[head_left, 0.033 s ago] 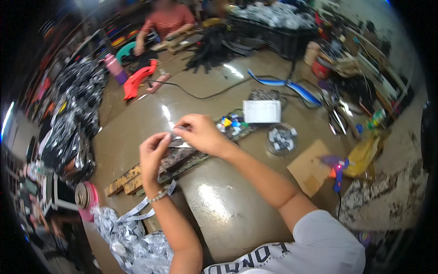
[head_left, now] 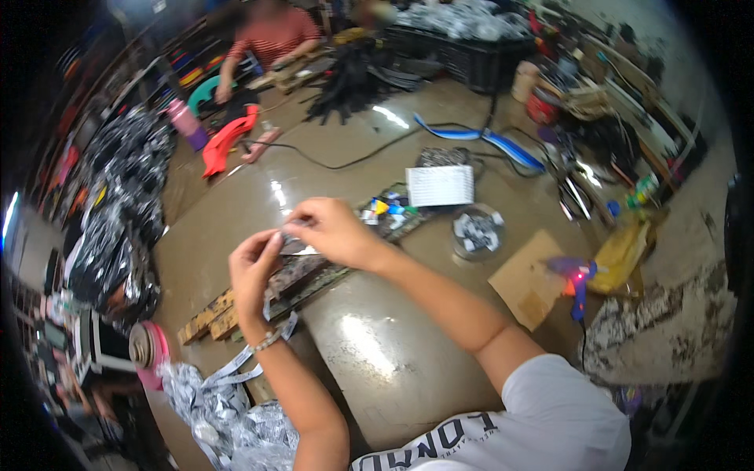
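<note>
My left hand (head_left: 253,271) and my right hand (head_left: 334,231) meet over the middle of the table, fingertips pinched close together. Whatever they hold between them is small and mostly covered by the fingers, so I cannot make out its kind. Under the hands lie long, worn wooden bars (head_left: 210,315) with dark, speckled sides. A beaded bracelet (head_left: 269,341) circles my left wrist. Beside my left forearm, a pale printed ribbon (head_left: 228,369) rests by crumpled clear and silvery plastic (head_left: 224,420). Small coloured pieces (head_left: 383,208) lie beyond my right hand.
Right of my hands are a white card (head_left: 440,185), a round tub of grey-white pieces (head_left: 477,233), cardboard (head_left: 528,286) and a lit glue gun (head_left: 579,281). Pliers (head_left: 573,196) and a blue strip (head_left: 510,149) lie farther off. A person (head_left: 279,39) sits across the table.
The whole view has shifted slightly, with the table things appearing a little farther left and up. My hands keep the same pinched pose.
</note>
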A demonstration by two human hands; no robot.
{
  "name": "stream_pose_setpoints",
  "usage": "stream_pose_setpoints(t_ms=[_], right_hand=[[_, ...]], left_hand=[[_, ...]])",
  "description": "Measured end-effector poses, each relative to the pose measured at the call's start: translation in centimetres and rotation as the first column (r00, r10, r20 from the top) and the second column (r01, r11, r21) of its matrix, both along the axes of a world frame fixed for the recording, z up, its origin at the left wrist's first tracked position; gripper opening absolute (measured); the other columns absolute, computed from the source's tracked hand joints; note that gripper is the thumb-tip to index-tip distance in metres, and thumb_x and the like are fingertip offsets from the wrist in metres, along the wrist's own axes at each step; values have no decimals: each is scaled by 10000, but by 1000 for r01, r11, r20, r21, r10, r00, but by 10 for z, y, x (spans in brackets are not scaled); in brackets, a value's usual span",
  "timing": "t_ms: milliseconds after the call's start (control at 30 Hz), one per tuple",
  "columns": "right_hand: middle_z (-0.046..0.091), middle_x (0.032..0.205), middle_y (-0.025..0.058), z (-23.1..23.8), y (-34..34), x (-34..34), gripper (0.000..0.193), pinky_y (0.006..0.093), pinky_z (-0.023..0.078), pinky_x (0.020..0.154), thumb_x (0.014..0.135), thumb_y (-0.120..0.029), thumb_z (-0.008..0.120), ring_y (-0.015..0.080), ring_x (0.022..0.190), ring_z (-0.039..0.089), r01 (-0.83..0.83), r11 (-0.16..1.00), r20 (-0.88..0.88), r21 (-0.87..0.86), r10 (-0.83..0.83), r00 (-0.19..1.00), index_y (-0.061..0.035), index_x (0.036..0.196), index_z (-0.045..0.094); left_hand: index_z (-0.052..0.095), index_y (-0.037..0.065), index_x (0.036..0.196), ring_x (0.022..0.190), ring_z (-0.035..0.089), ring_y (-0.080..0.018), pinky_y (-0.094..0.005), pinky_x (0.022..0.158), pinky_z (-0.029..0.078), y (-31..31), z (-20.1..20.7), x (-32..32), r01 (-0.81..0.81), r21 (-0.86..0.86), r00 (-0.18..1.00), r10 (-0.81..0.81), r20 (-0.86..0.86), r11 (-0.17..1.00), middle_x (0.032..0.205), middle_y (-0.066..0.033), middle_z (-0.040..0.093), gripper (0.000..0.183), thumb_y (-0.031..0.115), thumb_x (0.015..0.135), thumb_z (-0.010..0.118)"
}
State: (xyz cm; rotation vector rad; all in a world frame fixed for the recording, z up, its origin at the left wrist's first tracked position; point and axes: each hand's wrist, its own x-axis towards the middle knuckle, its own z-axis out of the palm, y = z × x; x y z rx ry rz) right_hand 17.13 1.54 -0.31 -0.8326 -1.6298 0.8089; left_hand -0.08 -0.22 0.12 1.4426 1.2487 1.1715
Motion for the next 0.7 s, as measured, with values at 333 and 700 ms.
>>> stream_pose_setpoints(t_ms=[333,700], right_hand=[[626,732,158,4,-5,1,148,315,472,627,773,-106,624,214,669,609,-47,999,-29,27,48,998,37,810,626],[636,744,109,2,-1,2,186,272,466,604,791,-143,635,130,646,577,-38,998,79,-42,41,996,18,883,643]], left_hand=[[626,-7,901,549,380,-5,-165,478,270,-4,0,3,4,86,1000,-6,24,996,684,52,531,171,150,834,638],[628,-26,937,686,511,-52,-177,602,390,-1,-1,-2,4,48,1000,-2,-24,999,786,-7,611,205,141,820,650]])
